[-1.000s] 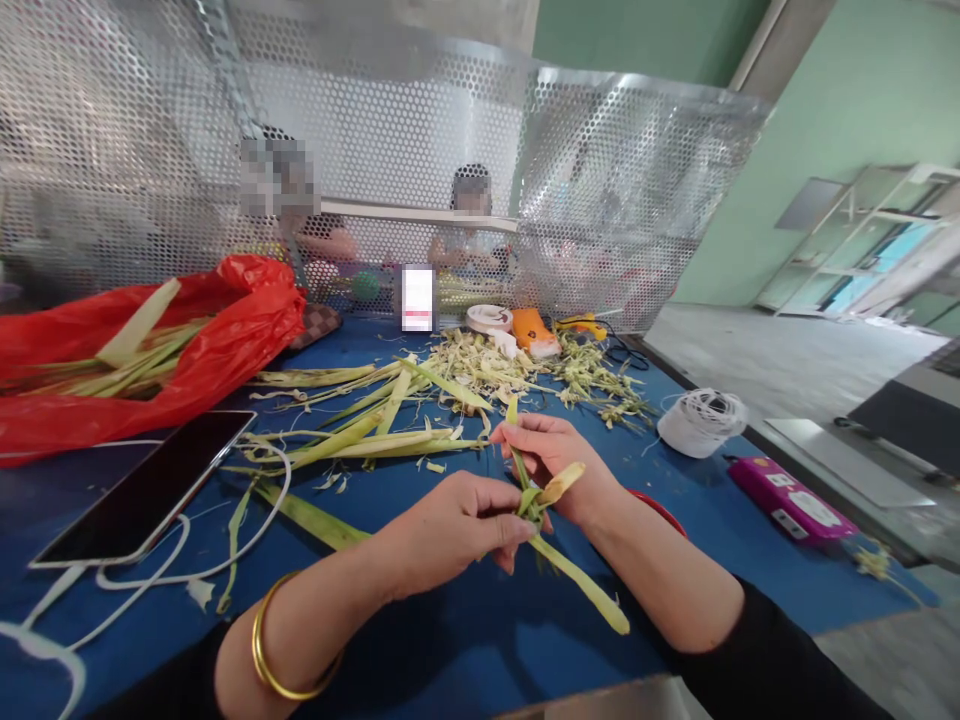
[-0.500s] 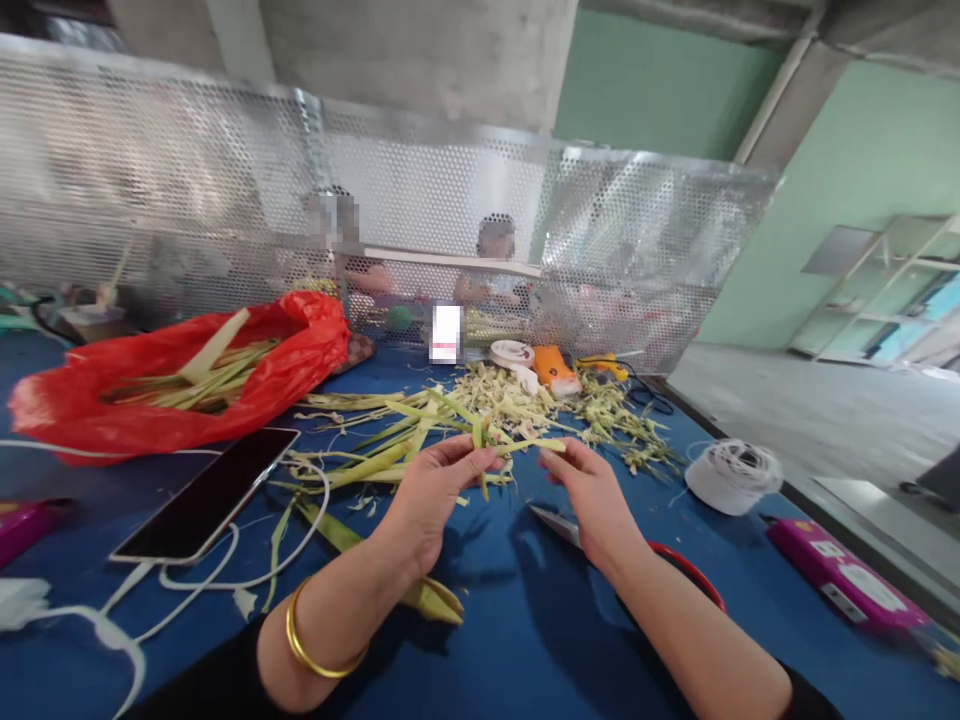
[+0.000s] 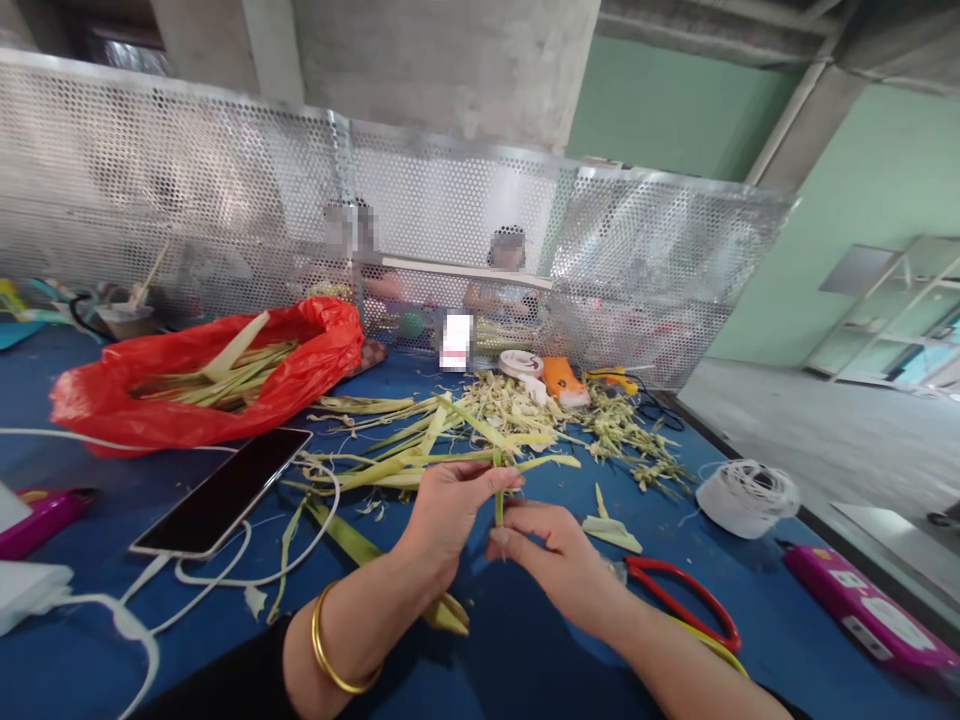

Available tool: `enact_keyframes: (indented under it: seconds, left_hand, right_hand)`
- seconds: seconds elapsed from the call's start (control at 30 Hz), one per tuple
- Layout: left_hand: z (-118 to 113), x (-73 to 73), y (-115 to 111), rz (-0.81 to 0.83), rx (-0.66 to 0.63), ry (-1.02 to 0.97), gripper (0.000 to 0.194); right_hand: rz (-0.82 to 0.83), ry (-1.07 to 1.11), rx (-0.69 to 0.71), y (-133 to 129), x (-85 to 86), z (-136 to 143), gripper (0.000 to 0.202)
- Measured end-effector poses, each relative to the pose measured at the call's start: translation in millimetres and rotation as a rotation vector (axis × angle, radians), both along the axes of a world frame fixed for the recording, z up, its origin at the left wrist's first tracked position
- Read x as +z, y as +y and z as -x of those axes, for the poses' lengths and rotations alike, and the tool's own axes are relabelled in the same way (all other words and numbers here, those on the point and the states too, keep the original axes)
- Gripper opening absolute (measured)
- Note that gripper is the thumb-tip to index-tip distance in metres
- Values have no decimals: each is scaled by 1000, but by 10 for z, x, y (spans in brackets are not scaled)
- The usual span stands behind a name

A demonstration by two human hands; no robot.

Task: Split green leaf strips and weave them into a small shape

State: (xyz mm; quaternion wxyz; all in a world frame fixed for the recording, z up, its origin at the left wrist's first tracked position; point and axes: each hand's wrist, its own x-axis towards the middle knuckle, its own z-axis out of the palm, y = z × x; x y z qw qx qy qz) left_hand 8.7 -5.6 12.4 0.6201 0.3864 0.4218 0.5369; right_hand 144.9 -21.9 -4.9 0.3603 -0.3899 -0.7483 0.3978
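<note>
Between thumb and fingers, my left hand (image 3: 457, 505) pinches a small bundle of green leaf strips (image 3: 501, 465) at its crossing. One strip points right, and another hangs down from the crossing. Just below, my right hand (image 3: 551, 550) grips the lower end of the hanging strip. Behind both hands lies a pile of long pale-green leaf strips (image 3: 405, 468). Scissors with red and yellow handles (image 3: 690, 590) lie partly under my right forearm. A wide leaf piece (image 3: 450, 615) rests beneath my left wrist.
At left are a red plastic bag (image 3: 172, 430) of strips, a phone (image 3: 225, 495) and looping white cables (image 3: 247, 580). White cord (image 3: 748, 498) and a purple box (image 3: 870, 610) lie right. Shredded scraps (image 3: 517, 405) sit behind; people are beyond a perforated metal screen (image 3: 450, 190).
My right hand has moved left and down, from the tip of the right-pointing strip to the hanging one. The scissors' red handle and a pale leaf scrap are now uncovered.
</note>
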Motion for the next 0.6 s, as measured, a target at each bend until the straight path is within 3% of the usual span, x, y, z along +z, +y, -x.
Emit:
enact_keyframes:
  seconds: [0.17,0.4,0.5,0.6]
  left_hand:
    - [1,37,-9,-7,67,-36,22]
    - [-12,-34,16,15,103,-73,28]
    - [32,-66,67,-9,48,-30,22]
    - [60,-63,79,-8,-19,-3,25]
  right_hand:
    - [-4,-7,122,-50,60,-33,28]
    - [-155,-134,150,-62,68,-16,30]
    - [-390,-219,-47,-64,22,-71,26]
    - [-666,-246,-426,-16,29,-177,17]
